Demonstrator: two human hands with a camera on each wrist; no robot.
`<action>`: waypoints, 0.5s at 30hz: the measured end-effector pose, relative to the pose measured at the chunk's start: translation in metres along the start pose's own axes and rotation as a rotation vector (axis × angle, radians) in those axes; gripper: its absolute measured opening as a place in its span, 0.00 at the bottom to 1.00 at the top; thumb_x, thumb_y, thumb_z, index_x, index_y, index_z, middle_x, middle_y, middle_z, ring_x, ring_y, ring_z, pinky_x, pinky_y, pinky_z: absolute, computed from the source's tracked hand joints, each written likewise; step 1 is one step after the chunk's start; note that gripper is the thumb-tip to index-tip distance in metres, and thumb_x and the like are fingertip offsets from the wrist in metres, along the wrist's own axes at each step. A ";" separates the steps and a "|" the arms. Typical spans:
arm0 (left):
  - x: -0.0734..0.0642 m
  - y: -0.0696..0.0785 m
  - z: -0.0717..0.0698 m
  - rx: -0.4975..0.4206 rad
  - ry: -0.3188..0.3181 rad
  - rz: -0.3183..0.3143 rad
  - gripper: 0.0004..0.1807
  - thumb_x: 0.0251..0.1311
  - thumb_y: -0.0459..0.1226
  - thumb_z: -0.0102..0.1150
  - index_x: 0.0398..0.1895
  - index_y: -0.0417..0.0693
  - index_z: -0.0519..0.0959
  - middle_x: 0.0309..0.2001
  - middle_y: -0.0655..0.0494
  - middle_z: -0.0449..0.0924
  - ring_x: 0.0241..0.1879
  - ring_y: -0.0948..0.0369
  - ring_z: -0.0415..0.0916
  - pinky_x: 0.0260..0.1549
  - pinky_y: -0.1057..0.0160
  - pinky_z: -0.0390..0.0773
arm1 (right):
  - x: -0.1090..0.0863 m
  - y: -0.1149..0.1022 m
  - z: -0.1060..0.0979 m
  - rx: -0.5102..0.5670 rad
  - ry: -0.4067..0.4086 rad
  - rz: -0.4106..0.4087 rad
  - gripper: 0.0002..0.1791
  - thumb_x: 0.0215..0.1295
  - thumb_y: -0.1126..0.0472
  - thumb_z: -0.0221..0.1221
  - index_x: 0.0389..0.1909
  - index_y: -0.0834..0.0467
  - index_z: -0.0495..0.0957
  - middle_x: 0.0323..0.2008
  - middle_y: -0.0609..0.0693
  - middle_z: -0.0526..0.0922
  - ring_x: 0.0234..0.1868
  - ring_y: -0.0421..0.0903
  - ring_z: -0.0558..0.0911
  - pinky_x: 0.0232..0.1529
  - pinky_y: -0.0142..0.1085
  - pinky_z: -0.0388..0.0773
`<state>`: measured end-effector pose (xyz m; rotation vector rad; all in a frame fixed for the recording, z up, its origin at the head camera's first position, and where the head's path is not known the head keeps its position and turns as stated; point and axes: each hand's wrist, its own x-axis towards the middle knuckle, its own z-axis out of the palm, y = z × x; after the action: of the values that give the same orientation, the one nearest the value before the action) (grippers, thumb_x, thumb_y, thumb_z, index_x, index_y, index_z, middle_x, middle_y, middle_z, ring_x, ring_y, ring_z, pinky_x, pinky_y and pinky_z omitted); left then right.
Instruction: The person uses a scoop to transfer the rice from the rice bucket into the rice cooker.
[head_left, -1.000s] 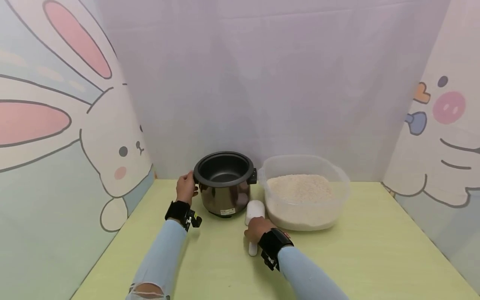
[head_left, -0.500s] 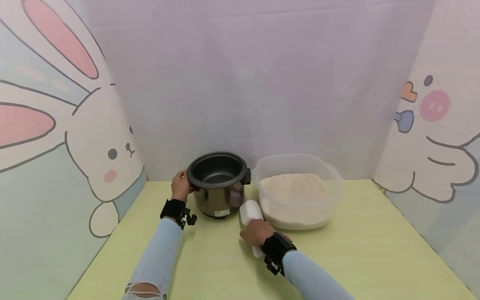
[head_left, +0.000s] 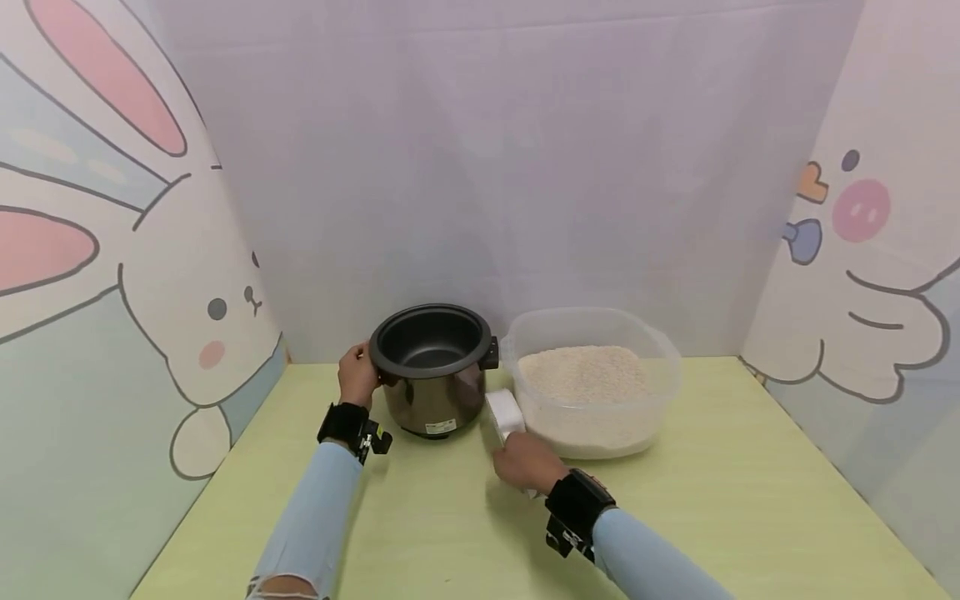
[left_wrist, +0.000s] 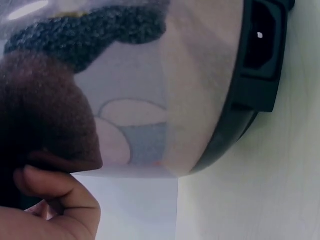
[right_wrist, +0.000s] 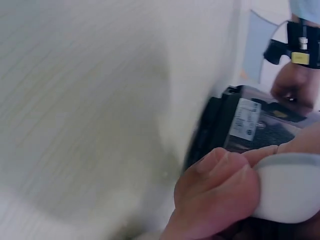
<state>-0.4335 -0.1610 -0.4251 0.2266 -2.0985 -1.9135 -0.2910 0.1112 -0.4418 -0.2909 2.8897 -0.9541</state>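
A dark, shiny rice cooker with a black inner pot stands at the back, lidless. My left hand holds its left side handle; in the left wrist view the curled fingers are at that black handle. In front of the cooker, my right hand grips a white scoop by its handle, the scoop end pointing away toward the gap beside the cooker. The handle's rounded white end shows in the right wrist view. Right of the scoop is a clear plastic tub holding rice.
The pale yellow-green table extends to both sides and toward me. A plain cloth hangs behind, and printed panels with a rabbit and another cartoon animal flank it.
The right hand has closed round the scoop's handle, and the scoop has turned and tilted. The left hand stays on the cooker's handle. The head view has shifted slightly to the right.
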 end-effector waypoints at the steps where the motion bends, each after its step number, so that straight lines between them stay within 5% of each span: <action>1: 0.000 0.000 0.000 -0.005 -0.004 -0.003 0.28 0.79 0.51 0.47 0.66 0.36 0.74 0.52 0.40 0.75 0.30 0.66 0.74 0.25 0.73 0.77 | -0.003 0.000 -0.004 0.037 -0.007 -0.001 0.18 0.72 0.60 0.49 0.20 0.59 0.72 0.19 0.52 0.73 0.16 0.45 0.72 0.17 0.37 0.69; 8: 0.003 -0.002 0.000 -0.038 -0.018 -0.027 0.28 0.78 0.51 0.49 0.67 0.38 0.74 0.55 0.42 0.75 0.33 0.66 0.76 0.28 0.72 0.80 | -0.023 -0.012 -0.034 0.224 -0.066 0.021 0.15 0.74 0.58 0.47 0.26 0.60 0.71 0.20 0.51 0.73 0.17 0.45 0.72 0.17 0.37 0.70; 15: 0.004 -0.002 -0.003 -0.009 -0.050 -0.021 0.29 0.79 0.51 0.46 0.68 0.37 0.72 0.50 0.43 0.73 0.32 0.67 0.75 0.27 0.72 0.79 | -0.030 -0.030 -0.075 0.228 0.026 -0.052 0.17 0.75 0.58 0.45 0.23 0.56 0.69 0.18 0.48 0.70 0.17 0.43 0.69 0.18 0.36 0.67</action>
<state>-0.4363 -0.1653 -0.4262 0.2025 -2.1272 -1.9595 -0.2674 0.1374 -0.3634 -0.3384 2.7719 -1.2901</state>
